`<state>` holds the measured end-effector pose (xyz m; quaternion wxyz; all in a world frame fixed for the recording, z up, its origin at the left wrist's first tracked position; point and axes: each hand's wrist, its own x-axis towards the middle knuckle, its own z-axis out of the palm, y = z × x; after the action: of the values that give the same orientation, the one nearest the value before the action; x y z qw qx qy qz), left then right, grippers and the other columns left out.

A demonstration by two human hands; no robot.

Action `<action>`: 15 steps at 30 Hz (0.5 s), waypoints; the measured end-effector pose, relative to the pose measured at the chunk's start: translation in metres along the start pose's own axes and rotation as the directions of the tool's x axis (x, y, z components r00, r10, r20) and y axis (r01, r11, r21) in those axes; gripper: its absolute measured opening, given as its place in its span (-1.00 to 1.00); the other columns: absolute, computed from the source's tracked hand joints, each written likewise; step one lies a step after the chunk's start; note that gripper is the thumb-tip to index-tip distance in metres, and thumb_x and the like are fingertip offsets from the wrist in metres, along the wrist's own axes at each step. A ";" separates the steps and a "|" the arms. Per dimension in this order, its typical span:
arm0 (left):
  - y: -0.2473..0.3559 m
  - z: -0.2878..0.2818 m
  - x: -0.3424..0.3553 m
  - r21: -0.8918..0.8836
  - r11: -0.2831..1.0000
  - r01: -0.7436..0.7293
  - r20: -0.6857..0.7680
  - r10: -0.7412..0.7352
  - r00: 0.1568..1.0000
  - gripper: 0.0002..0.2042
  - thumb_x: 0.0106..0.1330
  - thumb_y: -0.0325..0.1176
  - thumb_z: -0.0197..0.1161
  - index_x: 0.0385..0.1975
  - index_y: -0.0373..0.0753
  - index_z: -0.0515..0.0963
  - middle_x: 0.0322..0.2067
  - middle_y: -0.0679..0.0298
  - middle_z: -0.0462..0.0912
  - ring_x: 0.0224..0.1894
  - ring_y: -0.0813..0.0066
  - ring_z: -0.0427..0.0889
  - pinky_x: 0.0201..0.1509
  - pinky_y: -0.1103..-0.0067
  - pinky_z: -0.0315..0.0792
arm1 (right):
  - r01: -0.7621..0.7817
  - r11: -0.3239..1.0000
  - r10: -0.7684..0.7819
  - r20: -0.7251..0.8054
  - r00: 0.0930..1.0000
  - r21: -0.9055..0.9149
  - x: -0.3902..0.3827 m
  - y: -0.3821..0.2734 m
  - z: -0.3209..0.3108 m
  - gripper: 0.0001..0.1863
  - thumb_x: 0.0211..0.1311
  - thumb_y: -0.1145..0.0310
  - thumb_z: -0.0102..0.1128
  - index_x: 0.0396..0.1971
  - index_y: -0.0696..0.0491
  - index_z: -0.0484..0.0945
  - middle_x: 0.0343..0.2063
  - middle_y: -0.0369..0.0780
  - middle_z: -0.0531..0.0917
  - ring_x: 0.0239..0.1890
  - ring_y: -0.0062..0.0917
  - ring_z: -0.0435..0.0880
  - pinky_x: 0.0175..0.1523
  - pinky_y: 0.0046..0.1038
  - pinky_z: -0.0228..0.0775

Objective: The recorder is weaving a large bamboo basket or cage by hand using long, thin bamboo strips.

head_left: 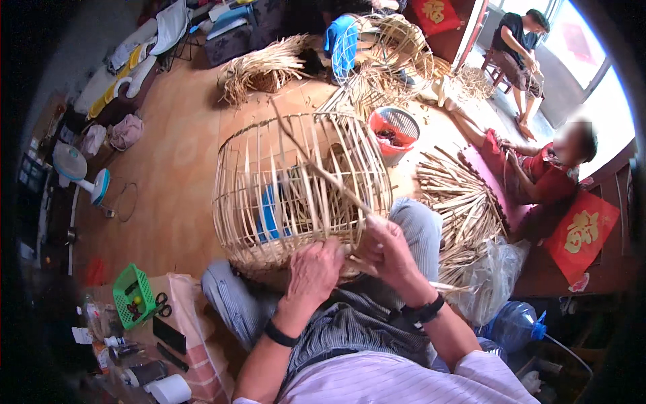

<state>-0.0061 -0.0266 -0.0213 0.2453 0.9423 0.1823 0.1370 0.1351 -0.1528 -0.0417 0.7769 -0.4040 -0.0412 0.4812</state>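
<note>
floor: smooth tan wood-toned sheeting | upper right: bright glass window over pale grey wall | upper left: pale fabric chair | lower left: pink checked cloth-covered surface | light: strongest right

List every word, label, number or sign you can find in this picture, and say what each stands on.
Red sheet at the right: one large gold character, not copied out here.
Red sheet at the top: one large gold character, also not copied.
Clear bottle at the lower left: any label is too small and blurred to read.
Woven basket: no writing shows.
</note>
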 end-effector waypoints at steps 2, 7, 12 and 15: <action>-0.002 -0.006 -0.010 -0.009 1.000 0.023 -0.025 -0.023 0.999 -0.93 0.44 -0.41 0.25 -0.22 -0.26 0.58 -0.43 -0.06 0.68 -0.28 -0.12 0.73 -0.15 0.08 0.55 | -0.038 0.999 0.036 0.072 0.997 0.030 -0.007 -0.005 0.023 -0.66 0.61 0.19 0.28 -0.45 -0.11 0.48 -0.66 -0.53 0.35 -0.69 -0.79 0.23 -0.58 -0.60 0.02; 0.000 -0.035 -0.020 -0.124 0.991 0.054 -0.022 -0.057 0.998 -0.90 0.46 -0.38 0.29 -0.14 -0.21 0.57 -0.31 -0.04 0.72 -0.18 -0.17 0.74 -0.09 0.10 0.57 | -0.002 0.998 0.015 0.195 0.981 -0.068 -0.007 -0.023 0.069 -0.64 0.64 0.17 0.24 -0.45 -0.12 0.42 -0.63 -0.56 0.30 -0.65 -0.81 0.16 -0.52 -0.58 -0.06; -0.029 -0.039 -0.015 -0.171 0.981 0.089 -0.155 -0.116 0.981 -0.68 0.60 -0.05 0.21 -0.16 -0.21 0.64 -0.29 -0.04 0.74 -0.18 -0.17 0.74 -0.04 0.11 0.56 | 0.025 1.000 -0.020 0.269 0.963 -0.014 0.022 -0.031 0.086 -0.60 0.64 0.11 0.24 -0.48 -0.15 0.38 -0.63 -0.56 0.26 -0.63 -0.81 0.13 -0.52 -0.58 -0.07; -0.045 -0.037 -0.010 -0.222 0.960 0.170 -0.116 -0.200 0.973 -0.66 0.60 -0.03 0.21 -0.15 -0.21 0.64 -0.31 -0.02 0.74 -0.17 -0.14 0.74 -0.03 0.13 0.57 | 0.013 1.000 -0.010 0.241 0.971 -0.011 0.033 -0.028 0.089 -0.58 0.64 0.10 0.24 -0.50 -0.16 0.36 -0.64 -0.56 0.24 -0.64 -0.81 0.14 -0.51 -0.59 -0.06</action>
<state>-0.0407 0.0213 -0.0148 0.3422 0.8781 0.2706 0.1964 0.1325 -0.0802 0.0256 0.7665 -0.3472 -0.1404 0.5218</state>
